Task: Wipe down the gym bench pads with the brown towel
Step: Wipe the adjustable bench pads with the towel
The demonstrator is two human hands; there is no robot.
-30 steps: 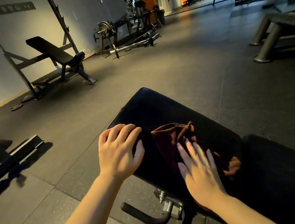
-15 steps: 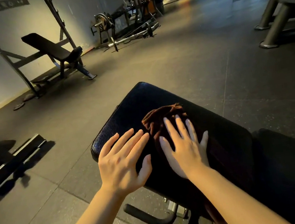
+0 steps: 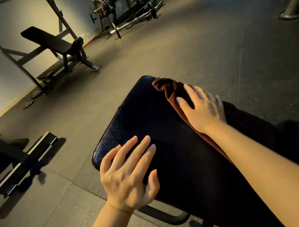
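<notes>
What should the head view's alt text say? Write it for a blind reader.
A person's right hand presses a brown towel flat along the far edge of a black bench pad, while the left hand rests open on its near corner, in a dim gym.

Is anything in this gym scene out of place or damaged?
Nothing looks damaged. The brown towel lies bunched at the far right edge of the bench pad under the right hand. One small weight plate lies loose on the floor.
</notes>
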